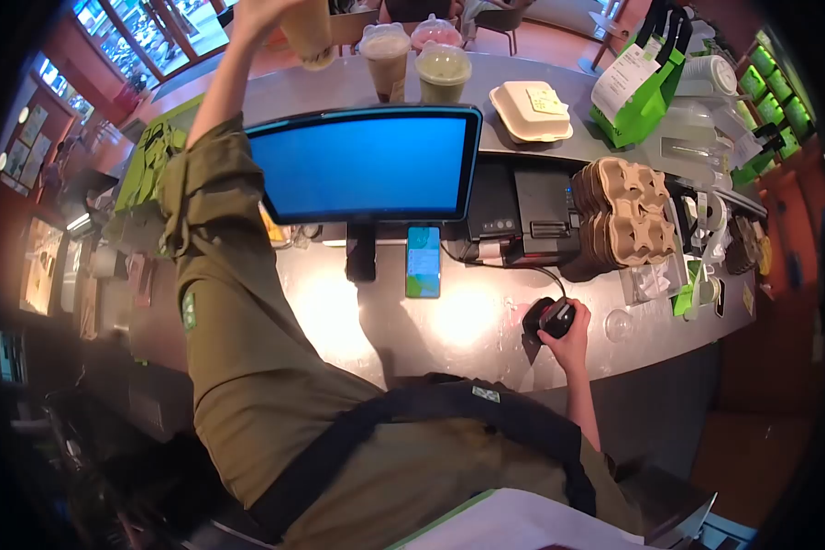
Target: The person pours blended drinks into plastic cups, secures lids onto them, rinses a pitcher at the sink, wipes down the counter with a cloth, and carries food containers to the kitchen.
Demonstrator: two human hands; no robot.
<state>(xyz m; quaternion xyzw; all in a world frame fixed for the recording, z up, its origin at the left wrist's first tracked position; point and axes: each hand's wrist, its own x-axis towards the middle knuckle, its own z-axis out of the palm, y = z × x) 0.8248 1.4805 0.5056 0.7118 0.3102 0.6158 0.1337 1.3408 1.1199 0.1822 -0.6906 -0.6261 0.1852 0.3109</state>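
My left hand (268, 13) is raised past the monitor at the top edge, its fingers partly cut off by the frame. It is closed on a drink cup (308, 38) with pale brown contents, tilted slightly. Low on the right side of the counter, my right hand (568, 337) wraps round a black corded device (556, 317) that looks like a barcode scanner, beside a dark round base. Between my arms stands a monitor (367, 165) with a plain blue screen. A lit phone (423, 263) lies in front of it.
Behind the monitor stand a brown drink (385, 57), a green drink (443, 75) and a pink-topped cup (435, 33). Rightward are a takeout box (530, 112), a green bag (640, 92) with a receipt, black printers (548, 215), stacked cardboard cup carriers (625, 213) and a clear lid (620, 324).
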